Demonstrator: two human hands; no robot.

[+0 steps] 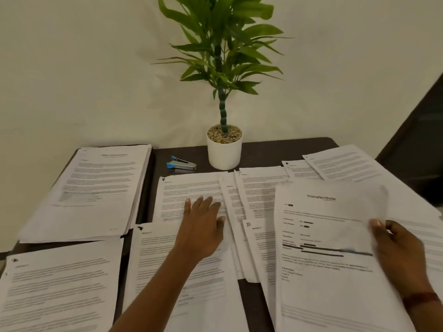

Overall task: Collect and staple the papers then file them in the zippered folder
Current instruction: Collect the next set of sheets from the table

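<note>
White printed sheets (pixel 60 283) cover the dark table (pixel 263 149), left hand (pixel 201 226) flat with straight fingers on one (near the blue stapler (pixel 181 163)), right hand (pixel 402 250) pinching the TransferMate letter (pixel 321 236) by its edge.

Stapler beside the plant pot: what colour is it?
The stapler is silver metal with blue ends, seen best in the head view.

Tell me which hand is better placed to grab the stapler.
Probably left. The left hand lies open on the middle papers, nearer the stapler; the right hand holds the TransferMate sheet.
</note>
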